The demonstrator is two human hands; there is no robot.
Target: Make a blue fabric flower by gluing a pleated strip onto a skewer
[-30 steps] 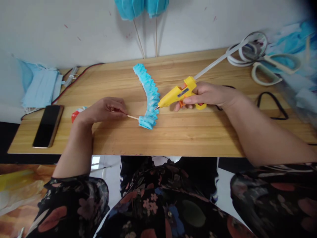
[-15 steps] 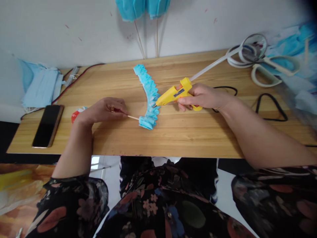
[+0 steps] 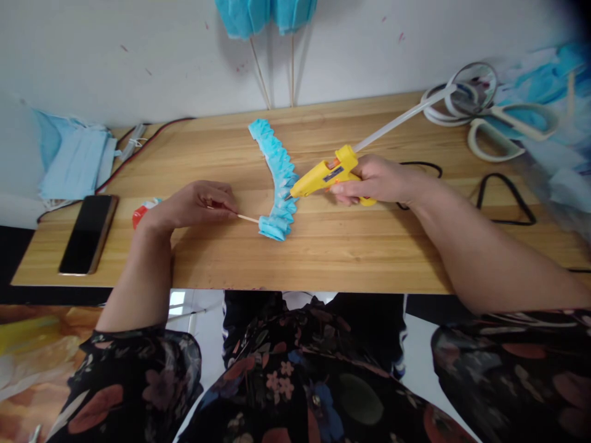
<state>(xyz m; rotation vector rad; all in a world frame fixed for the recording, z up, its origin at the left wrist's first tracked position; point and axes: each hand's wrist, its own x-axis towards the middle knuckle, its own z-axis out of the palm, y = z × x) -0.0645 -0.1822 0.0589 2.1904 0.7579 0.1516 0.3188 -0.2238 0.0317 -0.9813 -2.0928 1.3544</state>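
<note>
A pleated blue strip [image 3: 278, 166] lies in a curve on the wooden table [image 3: 221, 258]. Its near end is wrapped round the tip of a thin wooden stick [image 3: 248, 218]. My left hand [image 3: 205, 205] pinches that stick to the left of the strip. In my right hand [image 3: 369, 181] is a yellow glue gun [image 3: 323, 175], with a long translucent glue stick [image 3: 401, 123] coming out of its back. The nozzle points left and rests at or just over the lower part of the strip; whether it touches is unclear.
Two blue shapes on sticks [image 3: 257, 71] lean on the wall. A phone [image 3: 87, 235], a red-and-white item [image 3: 141, 213] and masks [image 3: 74, 160] are at left. Tape rolls [image 3: 443, 104], scissors [image 3: 496, 144] and a black cable [image 3: 508, 221] lie at right.
</note>
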